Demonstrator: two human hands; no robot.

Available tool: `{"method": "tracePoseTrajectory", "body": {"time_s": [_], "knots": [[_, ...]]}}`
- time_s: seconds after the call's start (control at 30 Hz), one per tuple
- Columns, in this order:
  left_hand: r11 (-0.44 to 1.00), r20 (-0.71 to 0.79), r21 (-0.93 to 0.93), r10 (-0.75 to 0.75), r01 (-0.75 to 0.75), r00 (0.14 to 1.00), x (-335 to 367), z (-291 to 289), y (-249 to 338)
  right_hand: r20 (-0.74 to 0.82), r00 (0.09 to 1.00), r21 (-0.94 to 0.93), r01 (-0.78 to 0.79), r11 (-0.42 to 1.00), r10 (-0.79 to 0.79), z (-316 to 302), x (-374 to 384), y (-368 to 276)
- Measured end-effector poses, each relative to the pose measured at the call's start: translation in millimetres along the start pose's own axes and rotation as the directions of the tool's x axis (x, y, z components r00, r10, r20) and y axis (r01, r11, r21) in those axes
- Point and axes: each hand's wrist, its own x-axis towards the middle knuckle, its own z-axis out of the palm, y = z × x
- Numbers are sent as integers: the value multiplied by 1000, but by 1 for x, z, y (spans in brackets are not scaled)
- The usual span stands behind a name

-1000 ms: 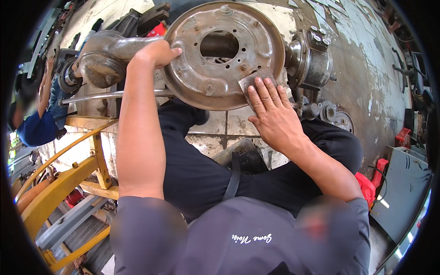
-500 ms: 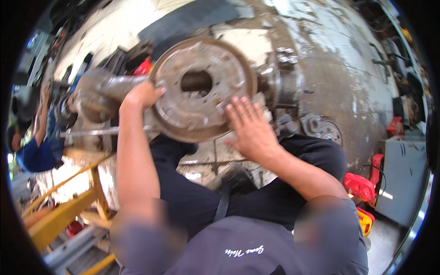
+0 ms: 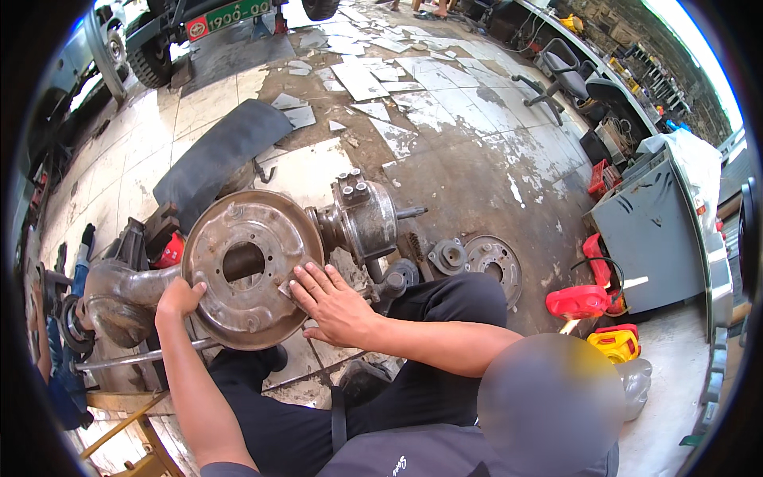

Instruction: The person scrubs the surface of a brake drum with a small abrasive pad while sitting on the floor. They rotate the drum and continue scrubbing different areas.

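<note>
A round brownish brake backing plate with a large centre hole stands on edge in front of my knees, its face tilted toward me. My left hand grips its left rim, thumb on the front and the other fingers hidden behind. My right hand lies against the lower right of the plate, fingers outstretched. A rusty axle housing extends to the left behind my left hand. Right of the plate is a greasy metal housing with a short shaft and shiny nuts on top.
On the floor by my right knee lie a flanged hub and another round plate. A dark curved sheet lies beyond. Right are red and yellow containers beside a grey cabinet. Broken tiles litter the far floor.
The view has swung up and to the right, so the plate and hands sit further left and lower in the picture. Both hands keep nearly the same places on the plate.
</note>
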Motion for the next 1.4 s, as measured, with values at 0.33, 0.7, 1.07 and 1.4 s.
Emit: {"method": "tracePoseTrajectory", "body": {"time_s": [0.33, 0.7, 1.07, 1.4], "knots": [[995, 81, -24, -90, 92, 993, -28, -22, 25, -19, 1000, -52, -8, 999, 7, 2, 9, 0], [998, 36, -37, -49, 50, 998, -22, -16, 15, 49, 999, -36, 10, 999, -8, -5, 1, -3], [999, -16, 8, 33, -33, 999, -17, -8, 9, 117, 993, -73, -23, 997, 31, -11, 8, 6], [997, 96, -15, -80, 82, 992, -34, -25, 25, 74, 997, -115, 17, 993, -8, -9, 9, 3]]}}
